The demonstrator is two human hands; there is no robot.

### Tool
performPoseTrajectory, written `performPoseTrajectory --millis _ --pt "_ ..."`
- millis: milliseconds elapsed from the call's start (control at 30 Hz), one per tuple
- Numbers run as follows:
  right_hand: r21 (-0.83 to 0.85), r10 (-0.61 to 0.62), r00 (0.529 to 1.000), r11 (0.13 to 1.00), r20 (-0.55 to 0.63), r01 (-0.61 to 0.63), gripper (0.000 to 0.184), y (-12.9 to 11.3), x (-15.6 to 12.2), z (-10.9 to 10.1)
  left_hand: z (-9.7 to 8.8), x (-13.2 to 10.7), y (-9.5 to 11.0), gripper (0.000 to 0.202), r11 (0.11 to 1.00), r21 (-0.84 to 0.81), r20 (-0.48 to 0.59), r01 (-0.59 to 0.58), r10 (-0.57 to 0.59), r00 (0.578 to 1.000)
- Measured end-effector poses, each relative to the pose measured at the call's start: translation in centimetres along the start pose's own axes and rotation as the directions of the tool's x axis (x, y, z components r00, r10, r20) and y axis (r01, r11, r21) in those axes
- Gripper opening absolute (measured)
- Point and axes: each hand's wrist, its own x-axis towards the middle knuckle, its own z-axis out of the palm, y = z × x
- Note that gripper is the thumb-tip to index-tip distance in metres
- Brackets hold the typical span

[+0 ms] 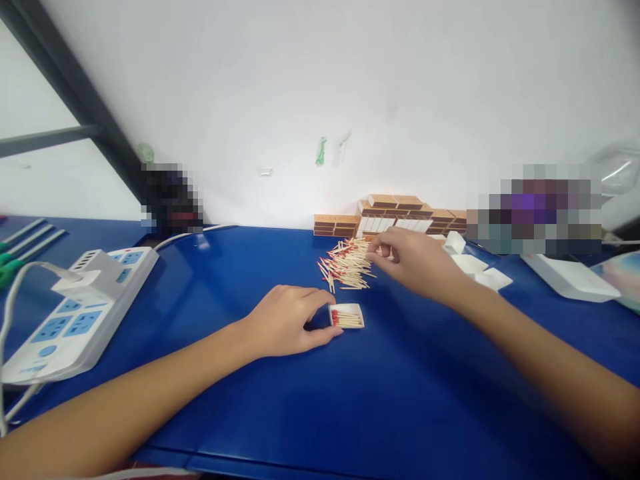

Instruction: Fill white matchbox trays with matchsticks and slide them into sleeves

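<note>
My left hand [287,321] rests on the blue table [300,400], thumb and fingers pinching the left end of a small white matchbox tray [347,316] that holds several red-tipped matches. My right hand [415,259] reaches over the right side of a loose pile of matches [346,265], fingers curled in a pinch at the pile; whether it holds any matches I cannot make out.
Stacked brown matchboxes [395,215] line the wall behind the pile. Empty white trays [475,265] lie to the right, beside a white box [570,277]. A white and blue power strip [80,310] with a plugged charger sits at the left.
</note>
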Motion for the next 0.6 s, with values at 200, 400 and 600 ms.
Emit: performPoseTrajectory --millis 200,400,600 --pt "-0.026 0.049 0.998 0.999 0.048 -0.047 0.018 4.6 -0.2 -1.1 0.0 -0.2 -0.2 0.031 1.0 0.006 0.023 0.003 -0.003 1.0" --pt "-0.075 0.017 0.997 0.997 0.079 -0.011 0.027 6.1 -1.3 1.0 0.1 0.0 -0.3 0.033 1.0 0.005 0.026 -0.008 0.008 1.0" --pt "-0.07 0.03 0.995 0.997 0.098 -0.024 0.028 6.2 -1.3 1.3 0.1 0.1 -0.4 0.033 1.0 0.001 0.028 -0.015 0.015 0.999"
